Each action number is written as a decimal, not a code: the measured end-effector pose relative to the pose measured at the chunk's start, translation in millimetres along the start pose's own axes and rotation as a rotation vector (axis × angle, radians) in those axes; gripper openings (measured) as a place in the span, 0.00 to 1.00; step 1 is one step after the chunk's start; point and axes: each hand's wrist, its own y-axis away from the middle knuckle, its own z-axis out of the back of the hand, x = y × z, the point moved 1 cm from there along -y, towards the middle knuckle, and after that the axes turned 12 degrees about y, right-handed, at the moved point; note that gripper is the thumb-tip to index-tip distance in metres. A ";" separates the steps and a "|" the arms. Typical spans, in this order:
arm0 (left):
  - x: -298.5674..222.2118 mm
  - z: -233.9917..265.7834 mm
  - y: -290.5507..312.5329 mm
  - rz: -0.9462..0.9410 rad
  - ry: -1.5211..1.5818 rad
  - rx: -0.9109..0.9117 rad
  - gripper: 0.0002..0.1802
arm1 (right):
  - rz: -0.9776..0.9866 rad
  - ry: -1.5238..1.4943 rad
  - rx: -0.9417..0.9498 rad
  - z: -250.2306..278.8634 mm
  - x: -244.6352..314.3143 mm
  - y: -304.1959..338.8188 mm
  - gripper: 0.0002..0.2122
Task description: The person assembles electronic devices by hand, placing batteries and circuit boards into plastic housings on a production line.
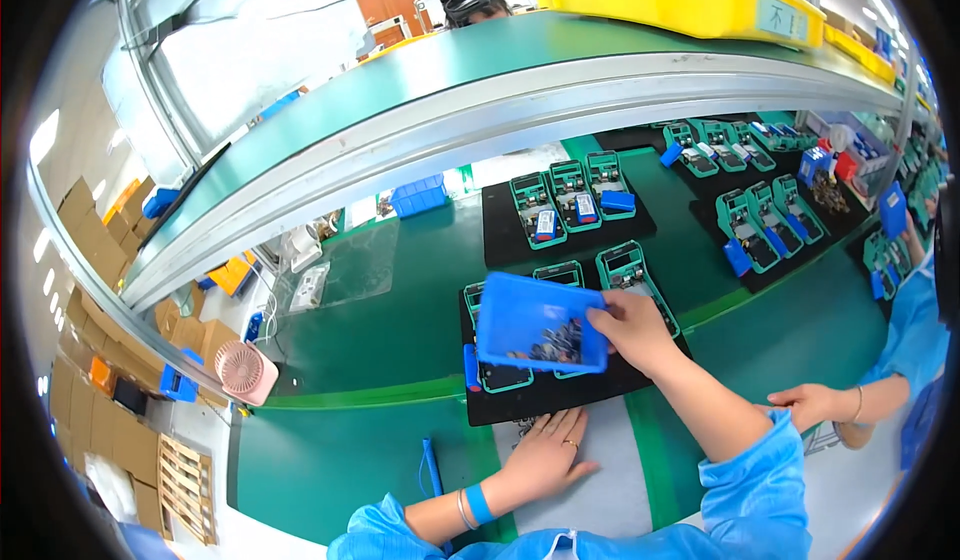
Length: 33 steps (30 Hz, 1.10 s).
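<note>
My right hand (pixel 640 332) grips the right rim of a blue plastic bin (pixel 520 305), tilted so its inside shows. Small dark metal parts (pixel 558 344) lie heaped in the bin's lower corner. Beneath it, a black mat (pixel 560 402) carries several green device housings (pixel 632 268), partly hidden by the bin. My left hand (pixel 545 460) lies flat, fingers stretched out, on a pale grey sheet (pixel 610 460) by the black mat's near edge. A few small dark pieces (pixel 523 426) lie beside its fingertips.
A slim blue tool (pixel 430 465) lies left of my left hand; a pink fan (pixel 245 372) stands farther left. More housings (pixel 570 200) sit on mats behind. A metal-edged shelf (pixel 520 105) crosses above with a yellow bin (pixel 670 0). At right, a co-worker's hand (pixel 808 402) reaches in.
</note>
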 end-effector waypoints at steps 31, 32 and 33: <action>275.2 113.0 77.8 0.756 1.563 -1.203 0.38 | -0.108 -0.381 0.105 -33.9 -70.1 104.6 0.12; 274.6 116.8 57.0 0.698 1.572 -1.211 0.41 | -0.113 -0.379 0.100 -33.1 -72.7 105.1 0.12; 268.6 112.8 41.3 0.745 1.529 -1.319 0.44 | -0.094 -0.381 0.106 -32.8 -74.9 105.4 0.11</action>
